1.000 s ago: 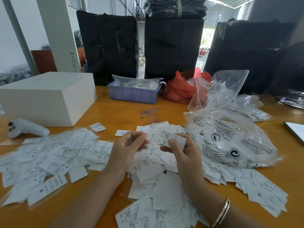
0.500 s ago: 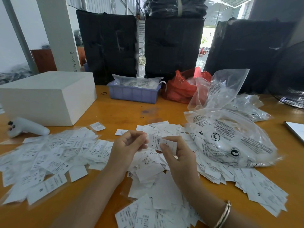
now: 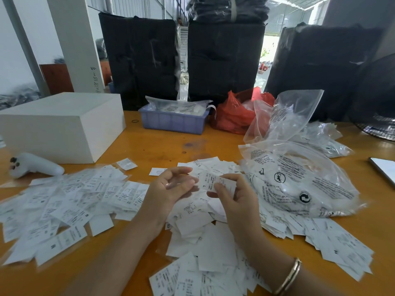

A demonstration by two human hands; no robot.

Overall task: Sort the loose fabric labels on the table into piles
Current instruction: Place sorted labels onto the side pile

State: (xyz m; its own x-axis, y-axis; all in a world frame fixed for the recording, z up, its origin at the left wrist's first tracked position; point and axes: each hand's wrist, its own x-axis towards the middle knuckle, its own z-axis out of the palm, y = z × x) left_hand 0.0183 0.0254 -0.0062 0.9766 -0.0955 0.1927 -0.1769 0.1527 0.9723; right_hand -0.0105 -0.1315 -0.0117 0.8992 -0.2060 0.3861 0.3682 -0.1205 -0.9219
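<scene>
1. Three black bundles [image 3: 141, 60] stood behind the table [image 3: 162, 146].
2. A white box [image 3: 64, 124] sat far left, a printed clear bag [image 3: 299, 180] right.
3. Loose labels [image 3: 64, 206] lay spread left, heaped centre and right.
4. The left hand [image 3: 168, 189] hovered over the centre heap, fingers loosely curled, holding nothing.
5. The right hand [image 3: 237, 199] pinched one label [image 3: 211, 180] between thumb and fingers, above the heap.
</scene>
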